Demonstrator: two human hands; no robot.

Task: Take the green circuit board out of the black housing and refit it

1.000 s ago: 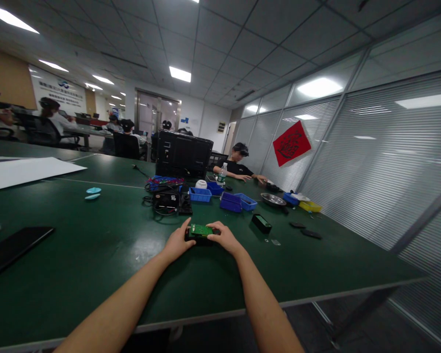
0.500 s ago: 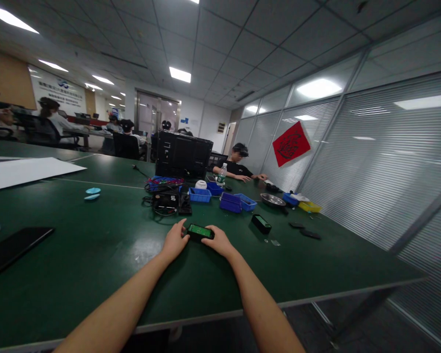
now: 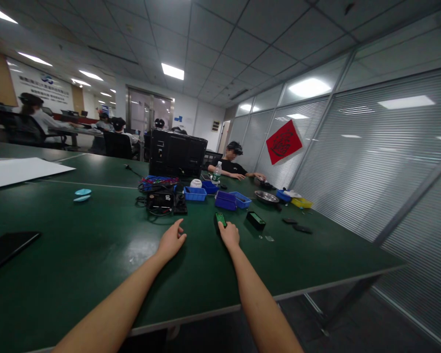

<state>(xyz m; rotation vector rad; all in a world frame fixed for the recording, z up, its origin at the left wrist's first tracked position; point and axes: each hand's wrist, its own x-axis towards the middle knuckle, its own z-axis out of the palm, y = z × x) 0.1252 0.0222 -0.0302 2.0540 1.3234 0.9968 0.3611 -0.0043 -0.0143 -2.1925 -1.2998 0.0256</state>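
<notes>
My right hand (image 3: 229, 234) rests on the green table (image 3: 95, 255) with its fingers on the near end of a small black case holding a green circuit board (image 3: 220, 219), which lies on the table pointing away from me. My left hand (image 3: 171, 240) lies a little to the left, fingers loosely together, holding nothing and apart from the case. A second black case with a green board (image 3: 256, 220) sits just right of the first.
Blue bins (image 3: 228, 200), a yellow bin (image 3: 302, 202), a metal bowl (image 3: 266, 197), tangled cables with a black device (image 3: 160, 201) and a large black box (image 3: 176, 153) stand beyond my hands. A black tablet (image 3: 5, 246) lies at the left. A seated person (image 3: 232, 164) works at the far end.
My left hand has let go of the case and drawn back. My right hand has pushed the case forward and turned it lengthwise, away from me. The view shifted slightly.
</notes>
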